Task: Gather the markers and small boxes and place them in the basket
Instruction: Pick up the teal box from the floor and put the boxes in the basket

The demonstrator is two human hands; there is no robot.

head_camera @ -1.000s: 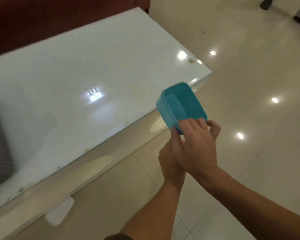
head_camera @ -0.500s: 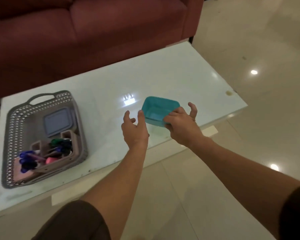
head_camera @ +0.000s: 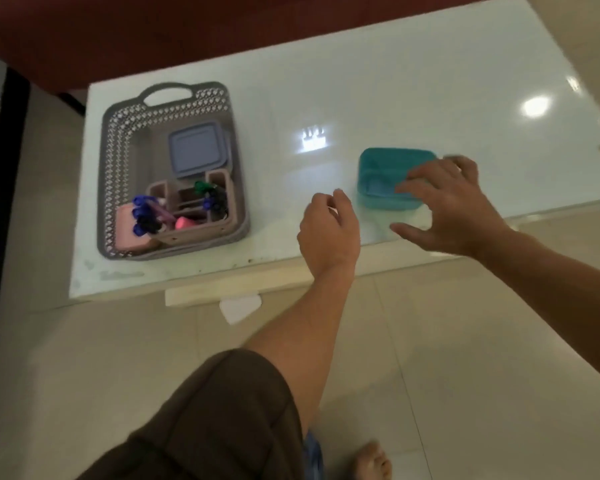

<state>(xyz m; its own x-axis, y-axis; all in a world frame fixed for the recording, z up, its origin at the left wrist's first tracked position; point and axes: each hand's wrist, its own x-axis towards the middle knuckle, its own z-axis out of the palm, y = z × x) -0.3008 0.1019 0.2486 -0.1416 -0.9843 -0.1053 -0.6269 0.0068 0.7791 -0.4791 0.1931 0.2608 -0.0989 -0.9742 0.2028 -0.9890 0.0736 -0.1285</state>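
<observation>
The teal box (head_camera: 378, 168), likely light and stiff, is best taken at its rim; right grip (head_camera: 447, 206) is spread over it, left grip (head_camera: 328, 233) slack, empty.

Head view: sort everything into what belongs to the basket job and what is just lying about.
Job in hand: teal box, out on the table at the right hand; grey basket; markers, lilac box and pink box inside it.
Lying about: red sofa; white scrap below the table edge.
</observation>
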